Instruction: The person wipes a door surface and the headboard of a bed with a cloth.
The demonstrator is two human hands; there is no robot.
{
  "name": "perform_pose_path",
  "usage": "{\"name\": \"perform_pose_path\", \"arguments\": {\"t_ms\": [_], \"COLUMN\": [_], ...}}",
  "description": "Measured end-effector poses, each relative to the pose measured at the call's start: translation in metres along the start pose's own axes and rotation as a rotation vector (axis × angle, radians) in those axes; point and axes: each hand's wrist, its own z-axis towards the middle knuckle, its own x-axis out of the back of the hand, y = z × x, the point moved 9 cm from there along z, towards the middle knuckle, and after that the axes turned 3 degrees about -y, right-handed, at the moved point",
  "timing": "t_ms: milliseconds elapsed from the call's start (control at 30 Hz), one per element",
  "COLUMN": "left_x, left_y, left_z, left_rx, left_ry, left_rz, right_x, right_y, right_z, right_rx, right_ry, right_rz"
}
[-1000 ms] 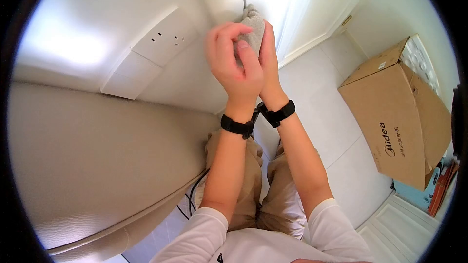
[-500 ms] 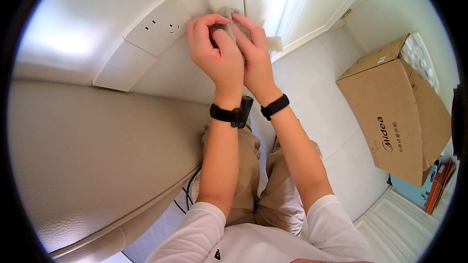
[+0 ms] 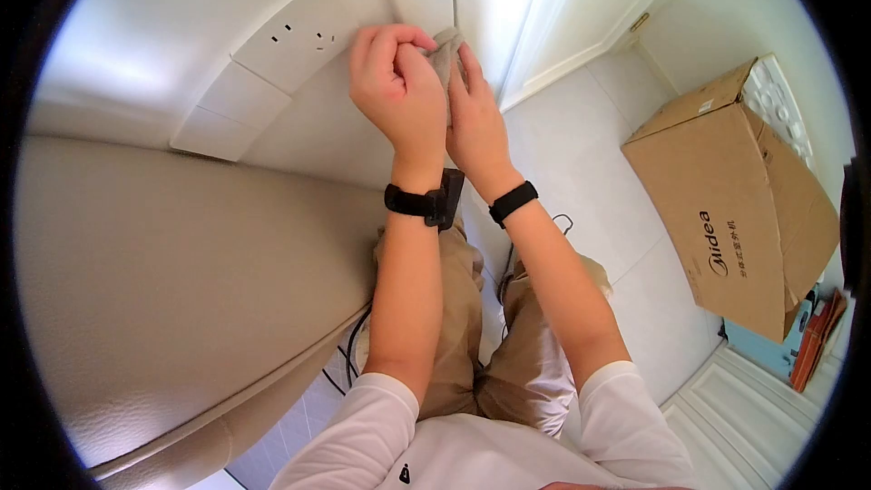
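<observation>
A crumpled grey-beige cloth (image 3: 443, 56) is bunched between my two hands, near the wall corner. My left hand (image 3: 395, 82) has its fingers curled round the cloth's left side. On the other side my right hand (image 3: 472, 118) presses and grips the cloth, its fingers pointing up. Most of the cloth is hidden by the hands. Black straps circle both wrists, and the left one carries a small black device (image 3: 450, 198). Left of my hands, white socket plates (image 3: 288, 41) are fixed to the wall.
A beige padded surface (image 3: 200, 263) fills the left side. An opened Midea cardboard box (image 3: 717, 209) stands on the tiled floor (image 3: 581, 136) at the right, near red and blue items (image 3: 817, 340). Black cables (image 3: 354, 349) hang beside my legs.
Over the last second both hands have moved left with the cloth. The cloth was more spread out half a second ago, with an end sticking out right; now it is bunched between the hands.
</observation>
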Motion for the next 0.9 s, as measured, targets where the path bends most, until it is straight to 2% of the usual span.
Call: {"name": "perform_pose_path", "arguments": {"t_ms": [100,200,300,467,600,700,800,900], "left_x": [-0.015,-0.029,-0.034,-0.037,-0.038,-0.034,-0.036,-0.008], "left_y": [-0.011,-0.020,-0.023,-0.027,-0.024,-0.025,-0.039,0.003], "left_z": [-0.001,-0.009,-0.013,-0.015,-0.014,-0.008,-0.019,-0.006], "left_rx": [0.068,0.215,0.286,0.334,0.408,0.237,0.372,0.164], "left_ry": [-0.145,-0.214,-0.239,-0.258,-0.354,-0.306,-0.280,-0.265], "left_rz": [-0.115,-0.281,-0.312,-0.335,-0.331,-0.216,-0.494,-0.356], "right_x": [0.003,-0.008,-0.014,-0.018,0.000,0.015,0.032,0.056], "right_y": [0.004,0.019,0.043,0.056,0.033,0.021,0.024,0.036], "right_z": [-0.001,-0.008,-0.010,0.002,0.010,0.020,0.028,0.039], "right_rx": [-0.072,-0.242,-0.363,-0.224,-0.137,-0.083,0.006,-0.260], "right_ry": [-0.110,-0.298,-0.332,-0.268,-0.129,-0.079,0.020,0.059], "right_rz": [0.033,0.069,0.148,0.164,0.254,0.258,0.258,1.099]}}
